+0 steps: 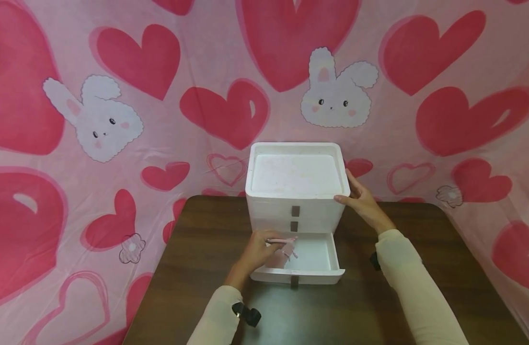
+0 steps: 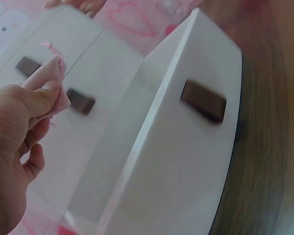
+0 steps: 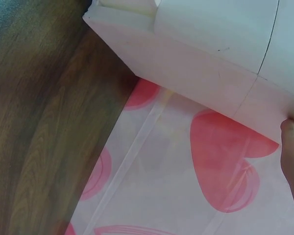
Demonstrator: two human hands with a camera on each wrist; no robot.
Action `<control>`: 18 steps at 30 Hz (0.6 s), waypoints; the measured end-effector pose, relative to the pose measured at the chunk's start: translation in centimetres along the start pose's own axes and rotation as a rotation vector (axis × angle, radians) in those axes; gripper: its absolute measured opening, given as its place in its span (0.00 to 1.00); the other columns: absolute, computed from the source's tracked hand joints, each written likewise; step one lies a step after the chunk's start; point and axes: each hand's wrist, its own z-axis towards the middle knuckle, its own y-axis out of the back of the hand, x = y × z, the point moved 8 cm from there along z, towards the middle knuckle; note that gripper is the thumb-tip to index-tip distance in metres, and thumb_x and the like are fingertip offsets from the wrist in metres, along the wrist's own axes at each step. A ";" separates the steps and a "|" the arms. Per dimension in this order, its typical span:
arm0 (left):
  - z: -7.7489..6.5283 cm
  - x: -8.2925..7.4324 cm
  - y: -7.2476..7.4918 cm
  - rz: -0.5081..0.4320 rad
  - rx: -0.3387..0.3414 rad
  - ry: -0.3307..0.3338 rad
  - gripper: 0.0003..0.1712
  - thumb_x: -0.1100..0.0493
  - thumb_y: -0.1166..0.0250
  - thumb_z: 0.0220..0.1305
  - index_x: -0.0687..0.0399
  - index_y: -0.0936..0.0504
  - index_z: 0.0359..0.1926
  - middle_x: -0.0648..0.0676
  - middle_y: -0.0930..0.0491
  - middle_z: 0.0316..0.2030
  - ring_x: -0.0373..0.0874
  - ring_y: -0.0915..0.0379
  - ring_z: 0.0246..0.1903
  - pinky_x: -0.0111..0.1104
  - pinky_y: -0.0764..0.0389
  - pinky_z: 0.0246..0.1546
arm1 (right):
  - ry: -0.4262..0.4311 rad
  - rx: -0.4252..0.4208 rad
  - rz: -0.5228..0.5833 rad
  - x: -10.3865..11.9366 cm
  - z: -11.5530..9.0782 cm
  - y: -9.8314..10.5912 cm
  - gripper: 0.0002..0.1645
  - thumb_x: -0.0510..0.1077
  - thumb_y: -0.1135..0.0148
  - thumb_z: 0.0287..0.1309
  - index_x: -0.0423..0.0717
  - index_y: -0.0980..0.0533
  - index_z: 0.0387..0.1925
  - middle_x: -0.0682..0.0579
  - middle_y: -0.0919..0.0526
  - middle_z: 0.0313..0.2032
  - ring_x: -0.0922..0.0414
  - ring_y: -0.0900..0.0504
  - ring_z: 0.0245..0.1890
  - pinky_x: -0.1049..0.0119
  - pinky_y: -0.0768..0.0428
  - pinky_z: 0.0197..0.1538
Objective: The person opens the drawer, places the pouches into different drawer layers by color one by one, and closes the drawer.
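Note:
A white drawer unit stands on the table, its lowest drawer pulled out. My left hand is above the left part of that drawer and pinches a small pink drawstring pouch between thumb and fingers. Thin pink cords dangle from the pouch. In the left wrist view the pouch overlaps the closed upper drawer fronts, near their brown pull tabs. My right hand rests against the unit's upper right side, thumb at the front corner and fingers along the side; only part of it appears in the right wrist view.
The dark wooden table extends on both sides of the unit. Behind it hangs a pink cloth with hearts and rabbits. The unit's top is a shallow, rimmed tray. The open drawer's front juts toward me.

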 end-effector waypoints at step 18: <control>3.2 -2.9 -6.7 0.055 0.057 -0.097 0.08 0.67 0.27 0.58 0.52 0.08 0.38 0.50 0.11 0.36 0.33 0.20 0.35 0.22 0.19 0.40 | 0.039 0.001 0.020 -0.3 0.2 0.2 0.56 0.37 0.36 0.66 0.64 0.59 0.81 0.52 0.62 0.83 0.41 0.49 0.80 0.74 0.28 0.67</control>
